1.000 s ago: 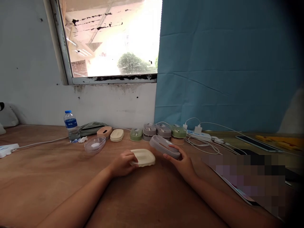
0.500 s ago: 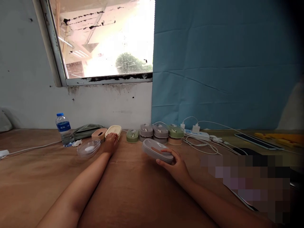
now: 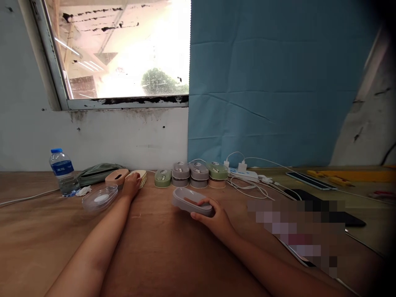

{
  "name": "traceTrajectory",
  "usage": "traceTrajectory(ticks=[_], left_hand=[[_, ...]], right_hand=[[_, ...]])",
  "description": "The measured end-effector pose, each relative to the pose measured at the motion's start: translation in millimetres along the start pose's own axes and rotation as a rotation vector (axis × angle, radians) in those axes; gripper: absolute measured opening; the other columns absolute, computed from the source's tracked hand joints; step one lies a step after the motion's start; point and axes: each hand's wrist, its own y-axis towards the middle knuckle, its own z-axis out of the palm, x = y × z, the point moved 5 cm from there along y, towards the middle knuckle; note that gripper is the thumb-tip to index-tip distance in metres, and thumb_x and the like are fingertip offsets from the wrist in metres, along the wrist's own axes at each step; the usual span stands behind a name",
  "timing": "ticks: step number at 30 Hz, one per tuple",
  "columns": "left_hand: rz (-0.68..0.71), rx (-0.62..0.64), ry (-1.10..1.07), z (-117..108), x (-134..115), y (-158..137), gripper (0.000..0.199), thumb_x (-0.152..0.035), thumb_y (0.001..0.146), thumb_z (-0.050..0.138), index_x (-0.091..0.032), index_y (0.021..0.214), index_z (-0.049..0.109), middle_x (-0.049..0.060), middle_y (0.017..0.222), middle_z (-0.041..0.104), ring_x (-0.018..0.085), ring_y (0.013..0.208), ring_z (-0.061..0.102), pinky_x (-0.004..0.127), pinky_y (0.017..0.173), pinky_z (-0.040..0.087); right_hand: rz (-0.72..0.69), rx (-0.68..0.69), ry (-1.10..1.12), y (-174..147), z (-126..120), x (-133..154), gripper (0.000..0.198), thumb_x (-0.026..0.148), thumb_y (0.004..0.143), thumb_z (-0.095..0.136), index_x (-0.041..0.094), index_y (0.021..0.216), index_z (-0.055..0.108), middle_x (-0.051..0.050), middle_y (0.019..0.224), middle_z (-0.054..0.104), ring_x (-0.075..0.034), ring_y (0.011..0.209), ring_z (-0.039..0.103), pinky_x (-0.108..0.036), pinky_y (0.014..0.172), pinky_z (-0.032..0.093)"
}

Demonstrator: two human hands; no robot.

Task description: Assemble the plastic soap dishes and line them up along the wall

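Above the tabletop [image 3: 167,264], we pinch the grey container [image 3: 184,202] by one end between thumb and fingers of our right hand [image 3: 215,215], likely keeping its body unobstructed, while our left hand [image 3: 131,185], its grip indeterminable, covers the cream trays [image 3: 143,177] beside the peach box [image 3: 115,177].

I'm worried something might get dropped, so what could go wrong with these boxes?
The grey translucent oval plastic piece could slip, as the right hand grips only one end and it tilts. The left hand is on the stacked cream oval plastic pieces, so they might slide and knock the peach oval plastic box beside them. The left forearm is close to the clear oval plastic piece and might nudge it.
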Motion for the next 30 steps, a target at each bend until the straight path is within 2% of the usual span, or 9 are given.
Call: traceTrajectory(ticks=[11,15,21,30], left_hand=[[-0.059,0.053,-0.01,-8.3,5.9,-8.8,0.018,-0.031,0.074,0.042,-0.017,0.084,0.046,0.005,0.081,0.057,0.019,0.078,0.054,0.03,0.072,0.041],[-0.033,0.08,-0.015,-8.9,0.7,-9.8,0.024,-0.033,0.07,0.049,-0.016,0.086,0.045,0.007,0.085,0.056,0.021,0.081,0.053,0.033,0.075,0.04],[0.017,0.123,-0.039,-6.2,-3.7,-8.0,0.027,-0.024,0.064,0.055,-0.015,0.088,0.046,0.01,0.093,0.056,0.026,0.09,0.05,0.036,0.079,0.038],[0.024,0.155,-0.125,-3.9,7.5,-10.5,0.033,-0.024,0.064,0.055,-0.017,0.095,0.044,0.009,0.088,0.057,0.022,0.084,0.055,0.034,0.076,0.043]], right_hand=[[0.004,0.029,0.015,0.5,3.5,-3.7,0.033,0.041,0.053,0.07,0.02,0.076,0.058,-0.003,0.088,0.061,-0.022,0.082,0.054,-0.029,0.068,0.041],[-0.004,0.035,0.018,0.3,3.3,-2.1,0.032,0.04,0.054,0.069,0.02,0.076,0.058,-0.003,0.089,0.061,-0.022,0.082,0.054,-0.029,0.067,0.041],[0.035,0.048,0.024,-0.2,3.7,-2.4,0.032,0.041,0.055,0.069,0.021,0.076,0.057,-0.003,0.085,0.062,-0.022,0.077,0.055,-0.028,0.064,0.041],[0.052,0.066,0.064,-1.1,5.0,-3.6,0.032,0.041,0.055,0.069,0.021,0.076,0.056,-0.003,0.088,0.062,-0.022,0.079,0.056,-0.029,0.065,0.042]])
